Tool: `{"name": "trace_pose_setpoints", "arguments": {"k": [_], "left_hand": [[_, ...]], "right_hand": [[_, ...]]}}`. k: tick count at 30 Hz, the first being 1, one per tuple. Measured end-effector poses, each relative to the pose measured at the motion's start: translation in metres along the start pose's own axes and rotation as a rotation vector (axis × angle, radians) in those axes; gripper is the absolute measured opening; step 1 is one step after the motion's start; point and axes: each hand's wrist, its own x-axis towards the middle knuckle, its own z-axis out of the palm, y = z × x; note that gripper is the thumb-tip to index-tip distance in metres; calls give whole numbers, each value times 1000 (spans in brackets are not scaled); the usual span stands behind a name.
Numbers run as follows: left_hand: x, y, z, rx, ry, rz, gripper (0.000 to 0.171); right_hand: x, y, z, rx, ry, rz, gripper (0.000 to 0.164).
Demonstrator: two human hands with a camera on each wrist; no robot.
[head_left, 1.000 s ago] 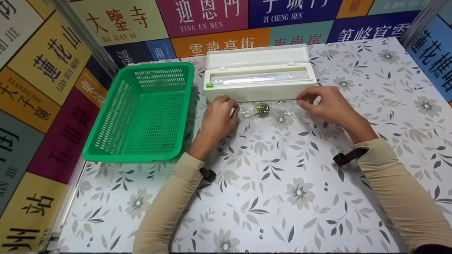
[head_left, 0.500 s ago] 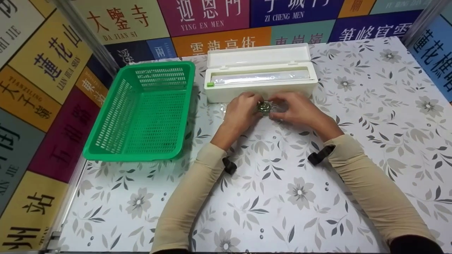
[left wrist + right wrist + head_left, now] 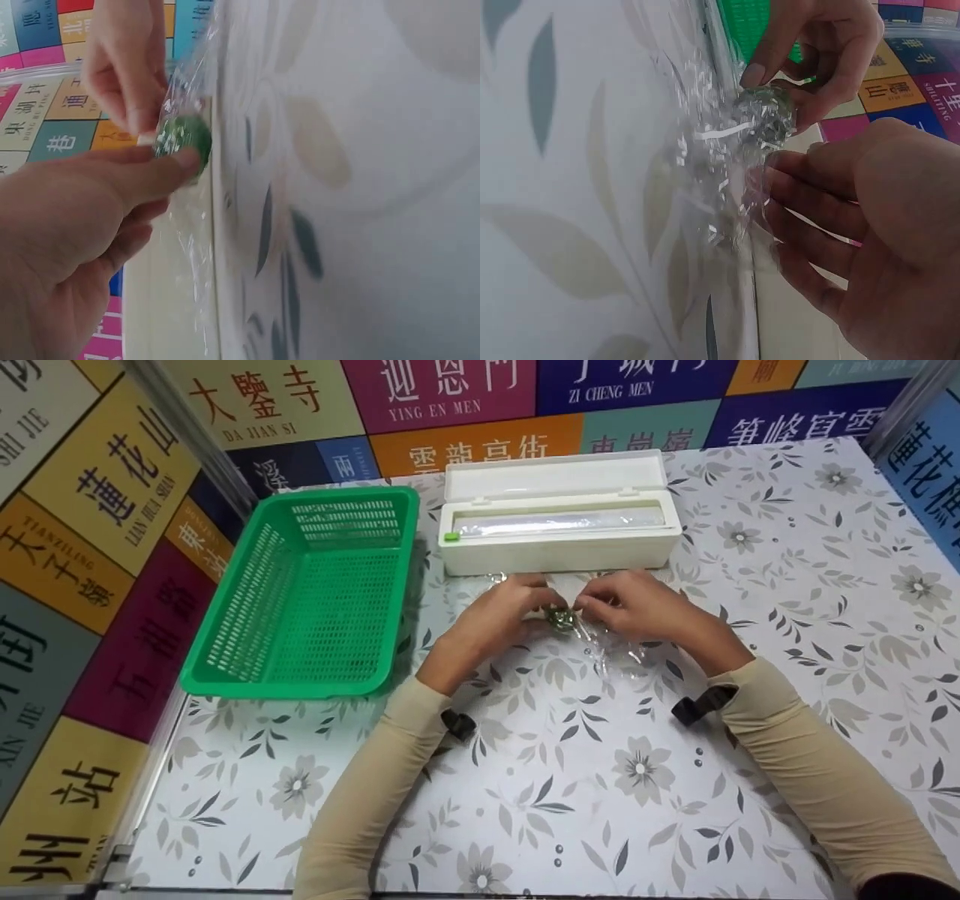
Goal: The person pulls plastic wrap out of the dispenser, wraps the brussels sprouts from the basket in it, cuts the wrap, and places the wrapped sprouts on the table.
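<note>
A small round green thing (image 3: 561, 619), wrapped in clear cling film (image 3: 598, 652), is between my two hands in the head view. My left hand (image 3: 491, 615) pinches it between thumb and fingers. In the left wrist view the green ball (image 3: 180, 142) shines through the film, with a thumb across it. My right hand (image 3: 645, 604) is close on its right side, thumb and forefinger together at the film. In the right wrist view the loose film (image 3: 705, 165) hangs crumpled from the ball, against the right hand's bent fingers (image 3: 810, 206).
Just behind the hands is a white cling film box (image 3: 562, 556), lid raised, with a roll (image 3: 562, 522) inside and a green tab (image 3: 451, 537) at its left. A green plastic basket (image 3: 391, 645) stands to the left. Lettered panels border the flowered tabletop (image 3: 637, 825).
Both hands have come inward from the film's two ends to the green ball, then slightly toward me. The film, spread flat earlier, is now gathered around the ball, with loose film hanging at the right.
</note>
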Motion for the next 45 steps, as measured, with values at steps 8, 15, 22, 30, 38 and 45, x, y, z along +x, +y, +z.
{"name": "trace_pose_setpoints", "arguments": {"k": [8,15,22,30,38,45], "left_hand": [[-20,2,-15,-89,-140,150,33],[-30,6,-8,-82,-162,162,33],[-41,2,2,-152,-142,126,35],[-45,4,5,-172,-145,111,47],[-45,8,10,-303,-66,131,30],[-43,10,13,-307,-25,135,6]], "right_hand": [[-19,-20,10,119,-206,-14,39],[-32,-31,21,90,-191,-162,23],[-34,-30,29,157,-160,-257,13],[-35,-37,28,106,-164,-169,30],[-36,-30,28,135,-119,-190,20],[-37,-28,26,175,-136,-169,18]]}}
